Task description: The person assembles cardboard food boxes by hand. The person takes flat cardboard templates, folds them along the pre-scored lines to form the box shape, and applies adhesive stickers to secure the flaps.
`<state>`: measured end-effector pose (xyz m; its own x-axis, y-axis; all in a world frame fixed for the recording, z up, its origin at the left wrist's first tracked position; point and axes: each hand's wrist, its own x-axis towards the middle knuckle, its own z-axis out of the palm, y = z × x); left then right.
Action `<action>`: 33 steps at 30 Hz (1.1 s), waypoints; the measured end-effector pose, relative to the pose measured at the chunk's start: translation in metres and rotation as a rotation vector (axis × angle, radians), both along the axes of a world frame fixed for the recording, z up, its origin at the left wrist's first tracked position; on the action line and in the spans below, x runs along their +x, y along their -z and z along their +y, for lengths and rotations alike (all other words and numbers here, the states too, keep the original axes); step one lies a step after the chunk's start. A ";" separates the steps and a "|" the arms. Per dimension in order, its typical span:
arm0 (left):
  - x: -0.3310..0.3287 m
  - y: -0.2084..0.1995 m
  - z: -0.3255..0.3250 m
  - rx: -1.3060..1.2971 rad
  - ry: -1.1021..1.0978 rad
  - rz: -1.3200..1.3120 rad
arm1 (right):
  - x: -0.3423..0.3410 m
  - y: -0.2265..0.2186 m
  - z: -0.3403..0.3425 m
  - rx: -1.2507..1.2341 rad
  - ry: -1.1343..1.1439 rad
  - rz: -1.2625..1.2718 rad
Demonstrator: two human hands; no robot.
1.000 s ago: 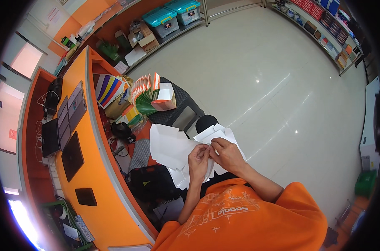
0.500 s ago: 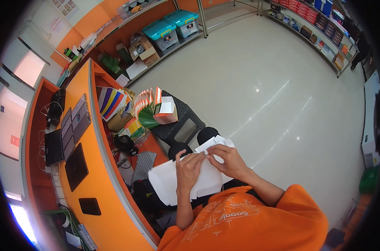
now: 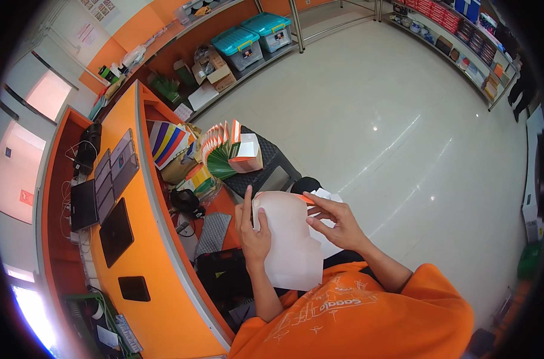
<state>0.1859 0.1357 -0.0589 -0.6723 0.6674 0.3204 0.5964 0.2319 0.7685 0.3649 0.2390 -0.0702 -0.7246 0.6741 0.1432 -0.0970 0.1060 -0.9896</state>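
A white card box blank (image 3: 287,242) stands tilted over my lap, with a strip of orange print at its upper right edge. My left hand (image 3: 254,236) grips its left edge, the thumb on the white face and the fingers stretched along the outer side. At the upper right edge, my right hand (image 3: 342,226) has its fingertips on the orange strip, thumb bent below them. Behind the right hand, more white card (image 3: 325,245) lies over my legs.
A dark stool (image 3: 272,158) ahead carries a fanned stack of orange and green folded cartons (image 3: 219,152). Along my left runs an orange counter (image 3: 155,281) with tablets and phones. Lidded clear bins (image 3: 242,48) sit on a far shelf. A person's legs (image 3: 519,99) show at far right.
The blank has been lifted from lying across my lap to a tilted stance, showing an orange edge. My hands have moved apart, from close together to either side of it.
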 end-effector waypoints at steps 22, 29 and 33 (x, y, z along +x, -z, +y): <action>0.056 -0.004 -0.007 0.274 0.111 -0.385 | -0.017 0.006 -0.022 0.589 0.168 -0.066; 0.029 -0.001 -0.002 0.257 0.273 -0.355 | -0.017 0.003 -0.025 0.600 0.194 -0.062; 0.016 -0.009 -0.003 0.167 0.228 -0.146 | -0.014 0.000 -0.020 0.480 0.161 -0.040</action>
